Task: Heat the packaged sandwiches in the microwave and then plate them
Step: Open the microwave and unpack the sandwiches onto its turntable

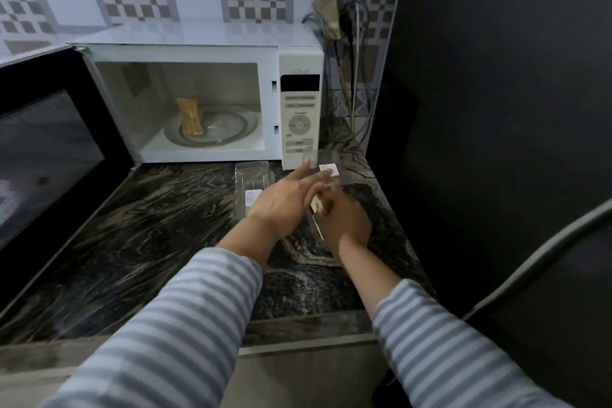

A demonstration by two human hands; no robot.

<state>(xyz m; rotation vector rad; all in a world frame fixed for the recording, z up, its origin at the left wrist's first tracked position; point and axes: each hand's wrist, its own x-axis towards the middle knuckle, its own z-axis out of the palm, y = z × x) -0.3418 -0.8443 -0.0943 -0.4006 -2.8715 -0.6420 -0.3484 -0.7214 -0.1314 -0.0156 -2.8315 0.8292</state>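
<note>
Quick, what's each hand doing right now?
Left hand: open, fingers straight, holding nothing.
Right hand: grips a sandwich.

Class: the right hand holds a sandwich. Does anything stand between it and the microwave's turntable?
Partly. The left hand reaches across just left of the sandwich in the right hand. Beyond it the door is swung open; the turntable holds one sandwich on its left, with bare glass beside it.

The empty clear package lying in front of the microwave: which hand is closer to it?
Left. The left hand reaches over the empty package's near end; the right hand is farther right, holding a sandwich.
</note>
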